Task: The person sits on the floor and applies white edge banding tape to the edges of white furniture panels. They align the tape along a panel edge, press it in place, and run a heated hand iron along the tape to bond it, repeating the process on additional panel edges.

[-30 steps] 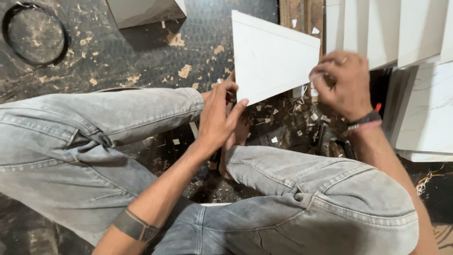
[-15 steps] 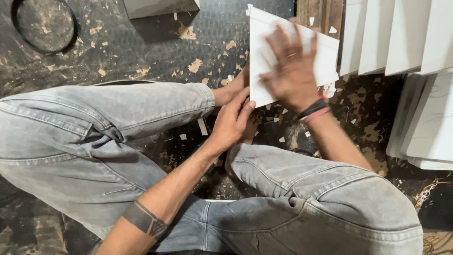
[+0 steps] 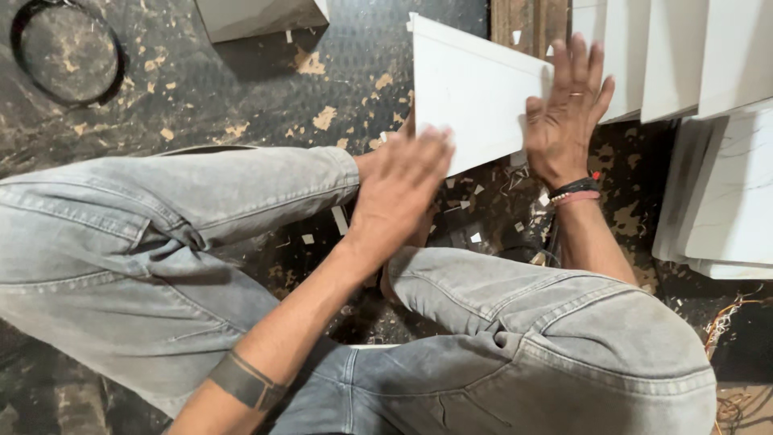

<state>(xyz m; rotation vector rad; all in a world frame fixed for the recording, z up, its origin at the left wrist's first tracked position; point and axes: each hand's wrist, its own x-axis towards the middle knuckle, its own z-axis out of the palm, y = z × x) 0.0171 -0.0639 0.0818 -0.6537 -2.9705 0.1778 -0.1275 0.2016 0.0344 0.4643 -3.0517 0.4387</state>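
A white rectangular panel lies on the dark, chip-strewn floor in front of my crossed legs in grey jeans. My right hand lies flat on the panel's right end, fingers spread, with a ring on one finger and bands at the wrist. My left hand is blurred by motion just at the panel's lower left edge. Its fingers are stretched out and hold nothing. Its forearm carries a dark band near the elbow.
Stacks of white panels lean at the right and along the top right. A wooden plank stands behind the panel. A black ring lies at the top left, and a pale box at the top.
My right hand slid from the panel's middle to its right end and spread flat. My left hand lifted from between my knees toward the panel's lower edge.
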